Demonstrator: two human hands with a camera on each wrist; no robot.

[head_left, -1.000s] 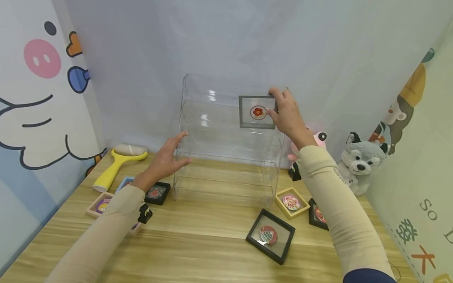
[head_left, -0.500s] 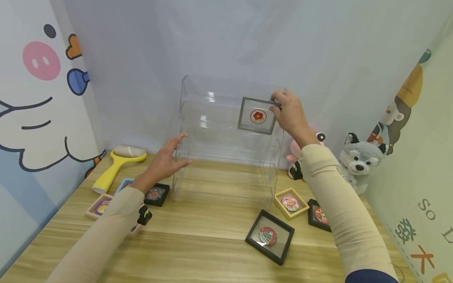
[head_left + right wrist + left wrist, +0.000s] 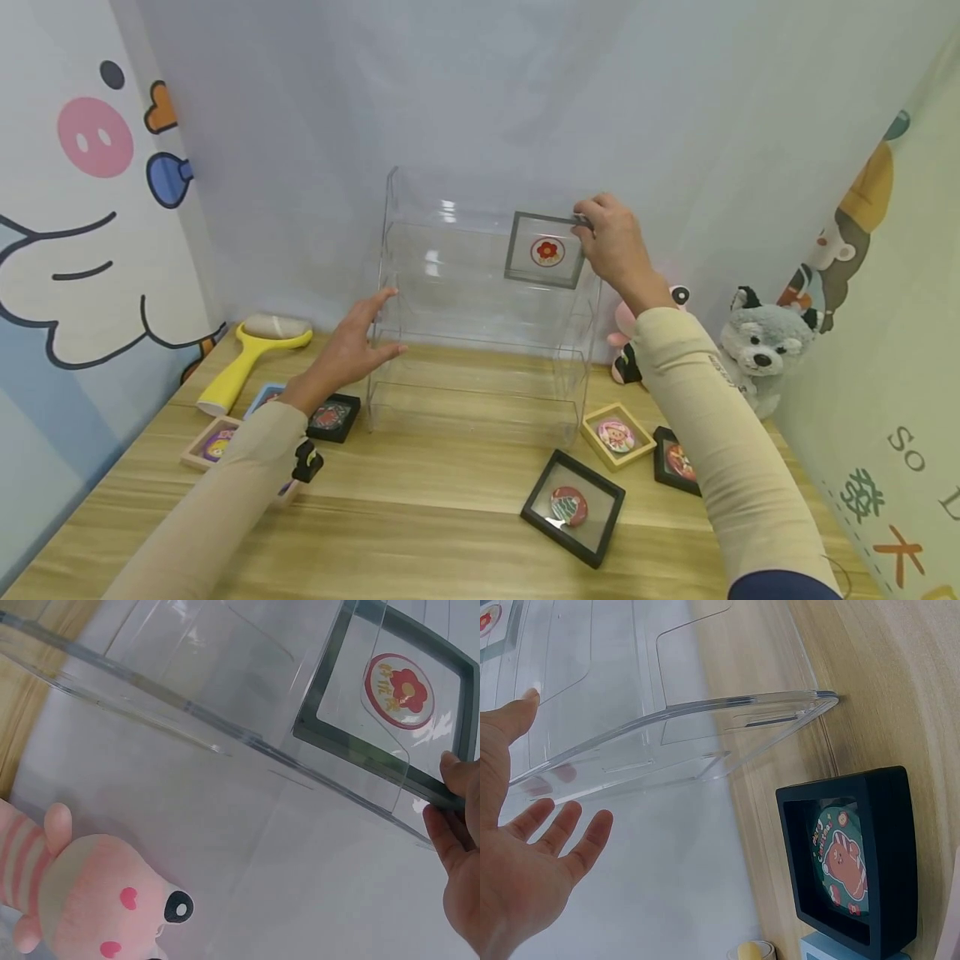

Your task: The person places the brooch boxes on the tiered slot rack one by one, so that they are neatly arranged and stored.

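Observation:
A clear acrylic tiered rack [image 3: 465, 292] stands on the table. My right hand [image 3: 618, 246] pinches the upper right corner of a grey square display frame [image 3: 547, 252], which carries a round badge with a red flower. In the head view the frame sits at the rack's upper right, its top edge sloping a little. Part of it shows through the rack's clear plastic [image 3: 386, 750] in the right wrist view. At the rack's left side is my left hand [image 3: 345, 346], fingers spread, thumb and fingers on either side of the clear side panel [image 3: 667, 712].
Left on the table are a yellow-handled roller [image 3: 240, 367], a black frame [image 3: 333, 417] and a tan frame [image 3: 212, 444]. Toward the front right lie a large black frame [image 3: 573, 508], a yellow frame [image 3: 617, 435] and another black frame [image 3: 675, 460]. Pink [image 3: 97, 892] and grey [image 3: 765, 342] plush toys stand behind.
The grey frame has gone from level to slightly tilted. My right thumb has moved from the frame's front beside the badge up to its top corner. The left hand stays put.

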